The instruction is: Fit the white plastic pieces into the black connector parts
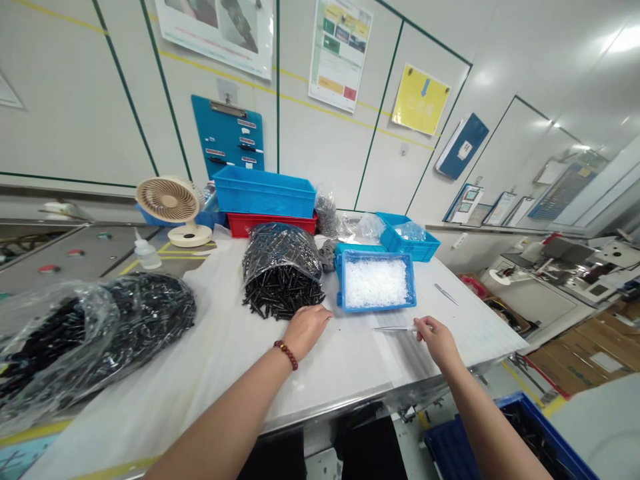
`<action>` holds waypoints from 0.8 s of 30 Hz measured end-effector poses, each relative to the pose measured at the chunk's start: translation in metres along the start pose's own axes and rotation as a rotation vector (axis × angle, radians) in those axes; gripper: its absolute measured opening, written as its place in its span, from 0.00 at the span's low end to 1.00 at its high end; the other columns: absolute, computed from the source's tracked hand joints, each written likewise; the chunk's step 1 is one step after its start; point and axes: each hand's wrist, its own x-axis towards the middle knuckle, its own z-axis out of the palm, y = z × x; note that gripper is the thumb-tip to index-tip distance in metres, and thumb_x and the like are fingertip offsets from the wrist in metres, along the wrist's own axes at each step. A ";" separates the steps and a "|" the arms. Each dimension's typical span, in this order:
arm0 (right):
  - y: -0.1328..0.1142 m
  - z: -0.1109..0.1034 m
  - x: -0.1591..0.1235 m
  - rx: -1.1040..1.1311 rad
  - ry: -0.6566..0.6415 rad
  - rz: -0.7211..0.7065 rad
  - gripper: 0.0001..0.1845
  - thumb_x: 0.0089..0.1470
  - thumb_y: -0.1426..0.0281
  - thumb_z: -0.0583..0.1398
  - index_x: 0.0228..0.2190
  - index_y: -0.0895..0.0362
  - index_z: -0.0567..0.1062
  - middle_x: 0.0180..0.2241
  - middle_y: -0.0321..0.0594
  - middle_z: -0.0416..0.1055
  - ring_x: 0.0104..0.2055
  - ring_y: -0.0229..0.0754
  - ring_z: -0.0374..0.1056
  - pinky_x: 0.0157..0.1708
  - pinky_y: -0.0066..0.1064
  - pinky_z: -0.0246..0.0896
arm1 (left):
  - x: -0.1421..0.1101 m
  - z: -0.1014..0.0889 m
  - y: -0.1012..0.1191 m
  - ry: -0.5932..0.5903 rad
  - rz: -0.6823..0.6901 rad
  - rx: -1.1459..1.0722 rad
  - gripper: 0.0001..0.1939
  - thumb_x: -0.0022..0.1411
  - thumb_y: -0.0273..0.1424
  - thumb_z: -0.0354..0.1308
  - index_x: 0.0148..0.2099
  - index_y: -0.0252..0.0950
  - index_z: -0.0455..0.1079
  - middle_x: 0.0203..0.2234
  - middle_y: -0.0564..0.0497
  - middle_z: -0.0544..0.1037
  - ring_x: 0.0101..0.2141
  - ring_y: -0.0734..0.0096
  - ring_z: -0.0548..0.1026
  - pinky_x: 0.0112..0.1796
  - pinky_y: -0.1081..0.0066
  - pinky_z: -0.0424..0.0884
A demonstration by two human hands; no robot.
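My left hand (pixel 307 331), with a beaded bracelet (pixel 286 355) at the wrist, is at the front edge of a heap of small black rod-like parts (pixel 283 292). Its fingers are drawn together, and whatever they hold, if anything, is hidden. The heap spills from a clear plastic bag (pixel 287 245). Over the white tabletop, my right hand (pixel 436 339) is closed round a pair of tweezers (pixel 395 328) whose tips point left. Between and beyond the hands, a blue tray (pixel 375 309) holds many small white translucent pieces (pixel 377 283).
A second bag of black parts (pixel 150 313) lies at left, near a squeeze bottle (pixel 147 253) and a fan (pixel 173 203). Blue (pixel 265 192) and red bins (pixel 240 225) are stacked behind. Another pair of tweezers (pixel 446 294) lies at right. A blue crate (pixel 540 427) stands below, right.
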 end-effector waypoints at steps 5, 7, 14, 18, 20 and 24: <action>-0.013 -0.002 -0.006 -0.122 0.002 0.003 0.14 0.47 0.58 0.53 0.20 0.53 0.67 0.14 0.31 0.63 0.17 0.36 0.56 0.20 0.26 0.44 | 0.001 -0.002 -0.001 0.018 -0.013 0.010 0.10 0.60 0.23 0.50 0.37 0.36 0.73 0.31 0.50 0.75 0.33 0.69 0.72 0.39 0.70 0.66; -0.017 0.000 -0.002 -0.160 -0.015 0.005 0.12 0.48 0.59 0.53 0.20 0.53 0.68 0.14 0.30 0.63 0.18 0.37 0.57 0.20 0.26 0.44 | 0.001 -0.003 -0.002 0.018 -0.013 0.008 0.10 0.60 0.23 0.50 0.36 0.36 0.73 0.30 0.50 0.75 0.33 0.69 0.72 0.39 0.70 0.66; -0.017 0.012 0.019 -0.056 -0.085 0.014 0.18 0.46 0.63 0.53 0.11 0.55 0.61 0.10 0.29 0.55 0.14 0.33 0.50 0.19 0.26 0.43 | -0.001 -0.001 -0.003 0.024 -0.008 -0.021 0.12 0.58 0.21 0.50 0.39 0.36 0.73 0.32 0.50 0.74 0.33 0.70 0.73 0.38 0.73 0.67; -0.018 0.012 0.025 0.030 -0.119 0.030 0.18 0.44 0.63 0.55 0.10 0.55 0.61 0.08 0.29 0.54 0.13 0.32 0.48 0.17 0.26 0.40 | -0.001 0.003 -0.005 0.055 -0.020 -0.134 0.13 0.57 0.19 0.49 0.38 0.35 0.73 0.33 0.50 0.73 0.33 0.70 0.73 0.36 0.73 0.69; -0.019 0.014 0.026 0.093 -0.148 0.053 0.17 0.42 0.63 0.57 0.10 0.55 0.61 0.08 0.29 0.54 0.13 0.31 0.47 0.16 0.26 0.39 | -0.001 0.004 -0.006 0.088 -0.028 -0.180 0.12 0.57 0.19 0.50 0.37 0.34 0.73 0.32 0.49 0.73 0.33 0.69 0.72 0.36 0.73 0.69; -0.019 0.024 0.023 0.270 -0.249 0.134 0.16 0.43 0.59 0.57 0.14 0.55 0.61 0.11 0.29 0.57 0.13 0.30 0.46 0.14 0.23 0.39 | 0.001 0.003 -0.009 0.159 -0.051 -0.212 0.12 0.57 0.19 0.49 0.36 0.34 0.73 0.32 0.49 0.73 0.34 0.69 0.72 0.36 0.72 0.69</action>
